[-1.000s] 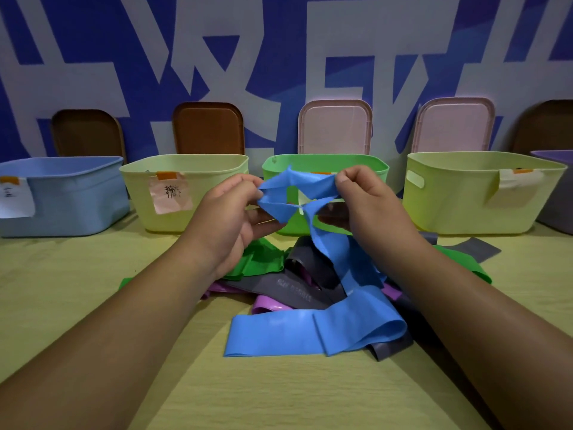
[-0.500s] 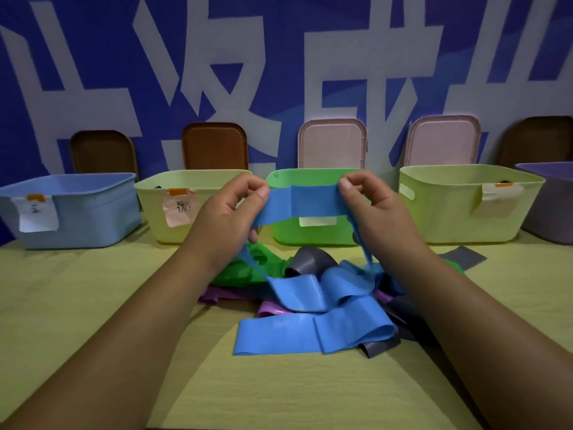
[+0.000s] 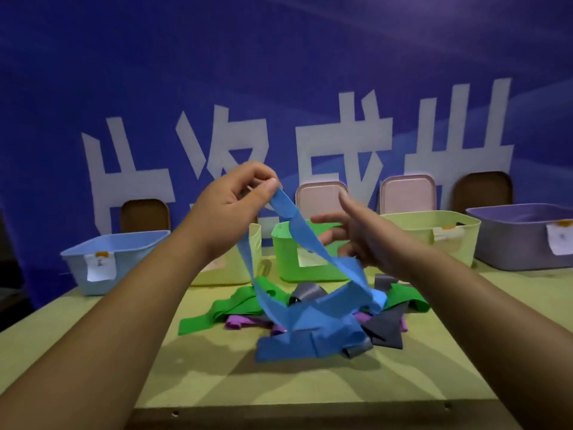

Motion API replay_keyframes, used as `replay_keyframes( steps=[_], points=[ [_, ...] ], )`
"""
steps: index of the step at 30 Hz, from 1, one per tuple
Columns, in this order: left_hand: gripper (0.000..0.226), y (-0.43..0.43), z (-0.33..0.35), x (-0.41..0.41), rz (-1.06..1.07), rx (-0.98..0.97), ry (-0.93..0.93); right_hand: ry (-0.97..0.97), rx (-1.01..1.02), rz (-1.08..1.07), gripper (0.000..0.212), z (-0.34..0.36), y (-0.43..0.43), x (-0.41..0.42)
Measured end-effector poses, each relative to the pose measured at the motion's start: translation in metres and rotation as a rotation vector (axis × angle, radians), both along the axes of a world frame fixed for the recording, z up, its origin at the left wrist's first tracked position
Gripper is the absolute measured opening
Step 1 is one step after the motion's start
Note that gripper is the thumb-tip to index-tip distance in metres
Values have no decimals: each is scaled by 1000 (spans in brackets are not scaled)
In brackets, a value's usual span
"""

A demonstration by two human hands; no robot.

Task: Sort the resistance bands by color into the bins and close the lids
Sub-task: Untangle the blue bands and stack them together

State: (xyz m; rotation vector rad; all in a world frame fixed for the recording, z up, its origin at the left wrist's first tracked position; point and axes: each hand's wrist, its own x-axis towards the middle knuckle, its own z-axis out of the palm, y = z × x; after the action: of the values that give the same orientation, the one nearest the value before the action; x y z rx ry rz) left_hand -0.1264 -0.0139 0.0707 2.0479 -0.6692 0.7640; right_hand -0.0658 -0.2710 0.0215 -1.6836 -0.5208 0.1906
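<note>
Table [image 3: 248,386]: holding a pile of bands [image 3: 384,327], green, purple, gray, blue.
Blue band [image 3: 310,243]: top end high up, low end down in the pile.
Left grip [image 3: 229,206]: pinching the band's top end.
Right grip [image 3: 356,234]: fingers spread, holding nothing.
Blue bin [image 3: 124,243]: back left, open.
Risk: tangled low end could drag other colors along.

Your left hand [image 3: 229,206] and forearm [image 3: 148,290] cover most of the pale yellow bin [image 3: 255,243], at ten o'clock from the band pile [image 3: 310,324]. Your right hand [image 3: 356,234] is motion-blurred. The blue band [image 3: 313,240] crosses the green bin [image 3: 285,262]. At three o'clock the purple bin [image 3: 521,240] runs off the edge. The bin labels [image 3: 99,266] are too small to read.
</note>
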Motion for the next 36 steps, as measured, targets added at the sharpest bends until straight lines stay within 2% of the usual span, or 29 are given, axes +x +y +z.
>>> replay_keyframes(
  steps=[3, 5, 7, 11, 13, 17, 24, 30, 36],
  points=[
    [17, -9, 8, -18, -41, -48, 7, 61, 16, 216, 80, -1, 11, -29],
    [18, -13, 8, -29, -64, -75, 37, 41, 32, 307, 67, -5, 21, -48],
    [19, -14, 7, -40, -83, -98, 59, 13, 89, 320, 54, -10, 31, -65],
    [17, -7, -4, -53, -105, -161, 92, 34, 319, 328, 46, -20, 48, -81],
    [16, -3, -12, -57, -109, -219, 142, -1, 389, 279, 27, -21, 54, -85],
    [16, 3, -30, -61, -103, -300, 201, -47, 440, 118, 14, -18, 61, -90],
    [23, -2, -44, -71, -88, -277, 193, -187, 314, -96, 21, -15, 53, -92],
    [11, -17, -33, -76, -35, -308, 74, -283, 240, -187, 16, -1, 47, -108],
    [12, -23, -18, -81, -42, -345, 60, -434, 146, -318, 15, 15, 43, -124]
  ],
)
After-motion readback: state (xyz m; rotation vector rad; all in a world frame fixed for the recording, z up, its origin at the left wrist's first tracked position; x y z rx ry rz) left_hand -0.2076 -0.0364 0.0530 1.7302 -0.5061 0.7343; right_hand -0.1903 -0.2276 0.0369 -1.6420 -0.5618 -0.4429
